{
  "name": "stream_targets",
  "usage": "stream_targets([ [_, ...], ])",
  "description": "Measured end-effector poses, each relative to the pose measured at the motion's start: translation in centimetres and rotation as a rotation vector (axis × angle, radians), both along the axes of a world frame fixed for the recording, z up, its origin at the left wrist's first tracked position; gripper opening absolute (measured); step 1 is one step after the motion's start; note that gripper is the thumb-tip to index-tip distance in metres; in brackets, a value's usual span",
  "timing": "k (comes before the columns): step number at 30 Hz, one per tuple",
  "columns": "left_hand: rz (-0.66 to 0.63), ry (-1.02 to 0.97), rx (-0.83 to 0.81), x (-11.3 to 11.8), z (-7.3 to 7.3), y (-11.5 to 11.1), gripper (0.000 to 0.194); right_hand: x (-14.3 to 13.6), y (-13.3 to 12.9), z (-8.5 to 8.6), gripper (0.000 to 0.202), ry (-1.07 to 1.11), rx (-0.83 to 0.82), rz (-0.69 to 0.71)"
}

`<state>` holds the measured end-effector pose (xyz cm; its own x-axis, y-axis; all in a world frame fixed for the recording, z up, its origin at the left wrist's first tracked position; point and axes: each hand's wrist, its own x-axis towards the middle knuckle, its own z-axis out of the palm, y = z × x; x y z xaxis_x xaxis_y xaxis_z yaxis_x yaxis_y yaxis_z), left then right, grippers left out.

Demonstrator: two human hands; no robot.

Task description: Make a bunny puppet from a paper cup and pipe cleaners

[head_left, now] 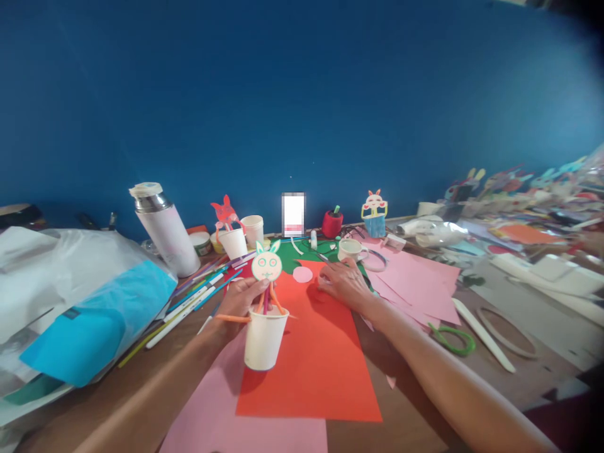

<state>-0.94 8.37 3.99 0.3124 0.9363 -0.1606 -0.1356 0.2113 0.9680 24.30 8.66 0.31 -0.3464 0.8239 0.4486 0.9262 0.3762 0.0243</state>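
My left hand is closed behind a rabbit puppet, gripping it just under its round paper head. The head has green-edged ears and a drawn face. Orange pipe cleaners and a purplish stem run from it into a white paper cup, which hangs tilted over the red-orange sheet. My right hand lies palm down at the sheet's far right, its fingers bent and slightly apart, with nothing visible in them. A pink paper circle lies just left of those fingers. The right fingertips are partly hidden.
A flask and a plastic bag stand at the left, beside several markers. Another rabbit cup and a mug are farther back. Pink sheets, a green pipe cleaner and craft clutter lie right.
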Motion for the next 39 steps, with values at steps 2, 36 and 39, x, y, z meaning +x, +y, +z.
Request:
stream_targets([
  [2,-0.013,0.002,-0.012,0.1,0.0,0.0,0.024,0.1,0.0,0.1,0.012,0.007,-0.016,0.026],
  [36,-0.189,0.120,0.031,1.5,-0.1,-1.6,0.015,-6.3,-3.4,3.5,0.018,1.615,-0.731,0.346],
  [39,-0.185,0.093,0.029,1.3,-0.2,-1.4,0.017,-5.9,-3.1,3.0,0.018,1.693,-0.754,0.343],
])
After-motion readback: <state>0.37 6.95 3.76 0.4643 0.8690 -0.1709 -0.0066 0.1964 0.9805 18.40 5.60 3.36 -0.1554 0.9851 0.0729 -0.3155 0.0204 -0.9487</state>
